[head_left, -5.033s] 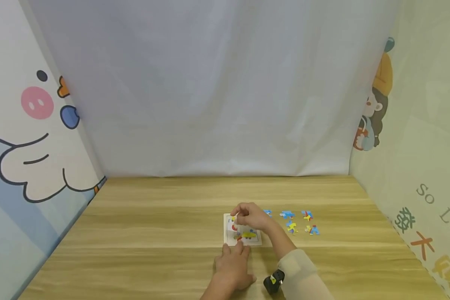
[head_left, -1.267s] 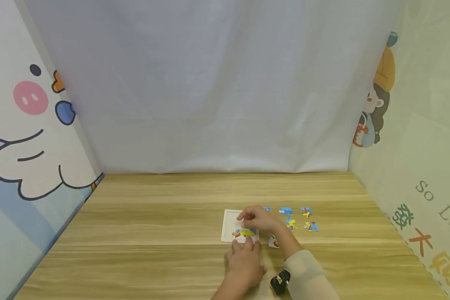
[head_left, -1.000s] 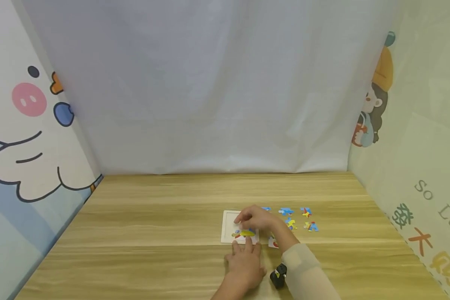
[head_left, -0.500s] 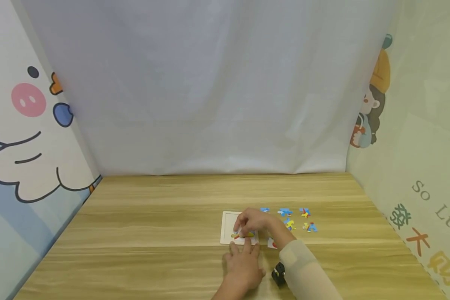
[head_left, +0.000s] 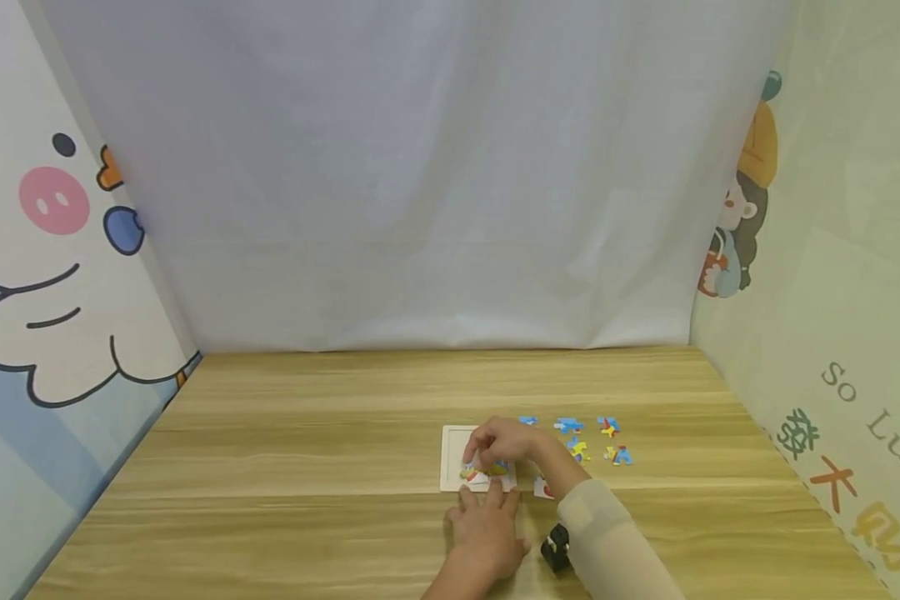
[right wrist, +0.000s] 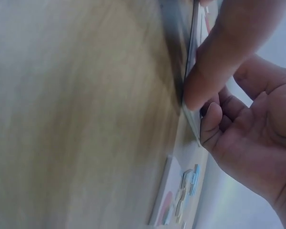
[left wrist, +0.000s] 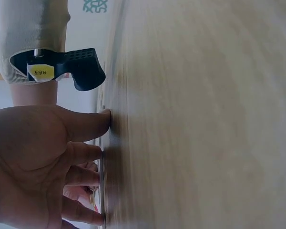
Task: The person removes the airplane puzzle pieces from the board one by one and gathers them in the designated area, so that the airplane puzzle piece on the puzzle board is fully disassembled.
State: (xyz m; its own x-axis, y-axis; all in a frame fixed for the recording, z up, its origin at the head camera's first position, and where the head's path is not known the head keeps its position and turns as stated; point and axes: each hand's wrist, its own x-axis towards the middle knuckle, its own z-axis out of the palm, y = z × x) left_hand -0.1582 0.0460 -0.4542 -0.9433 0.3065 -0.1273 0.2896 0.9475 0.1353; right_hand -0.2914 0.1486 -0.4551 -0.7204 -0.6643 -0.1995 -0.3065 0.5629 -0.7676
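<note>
A white square puzzle tray [head_left: 446,458] lies on the wooden table. My right hand [head_left: 504,440] is over it, thumb and fingers pinching a white puzzle piece [head_left: 474,474] with red and yellow print, tilted in the lower part of the tray. Part of another yellow-printed piece [head_left: 499,469] shows beside it. My left hand [head_left: 487,533] rests at the tray's near edge, its fingers spread and straight; the left wrist view shows those fingertips [left wrist: 96,179] against the edge. The right fingers partly hide the held piece.
Several loose blue and yellow puzzle pieces [head_left: 568,426] lie right of the tray. Closer in is a white piece with red print [head_left: 543,487], partly behind the right forearm. A black wrist camera [head_left: 557,548] hangs by the right sleeve. A curtain [head_left: 450,208] stands behind the table.
The piece in the tray's upper left is gone, and a white-and-red piece now lies right of the tray. My right hand has lowered to the lower piece, which is now tilted. The left hand stays.
</note>
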